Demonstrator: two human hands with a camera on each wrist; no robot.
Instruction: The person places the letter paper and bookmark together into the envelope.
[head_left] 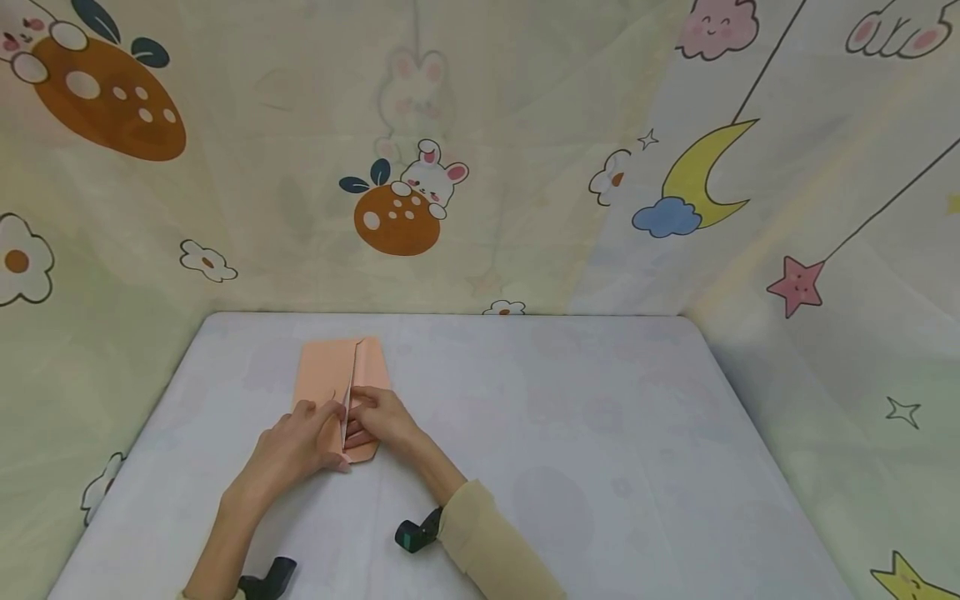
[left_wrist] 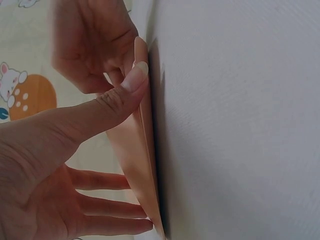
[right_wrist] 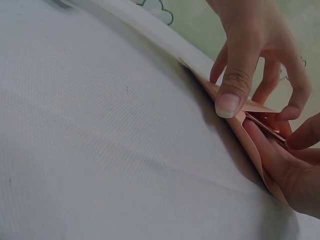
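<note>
A folded peach-coloured sheet of paper [head_left: 327, 367] lies on the table, with a lengthwise slit between its two flaps. From the left, my left hand [head_left: 296, 442] rests on it. Its thumb [left_wrist: 136, 77] presses the near edge, while the other fingers spread fairly straight over the left flap. My right hand [head_left: 386, 417] reaches into the slit from the right. In the right wrist view, some fingers of the right hand are tucked inside the folded paper [right_wrist: 250, 137], and its thumb meets a thin paper edge. The fold's interior is mostly hidden by both hands.
A white cloth covers the table [head_left: 600, 442]. Printed fabric walls [head_left: 525, 167] with cartoon rabbits, flowers and a moon stand behind and at both sides. A black wrist camera [head_left: 416, 533] is by the right sleeve, another [head_left: 270, 579] by the left wrist.
</note>
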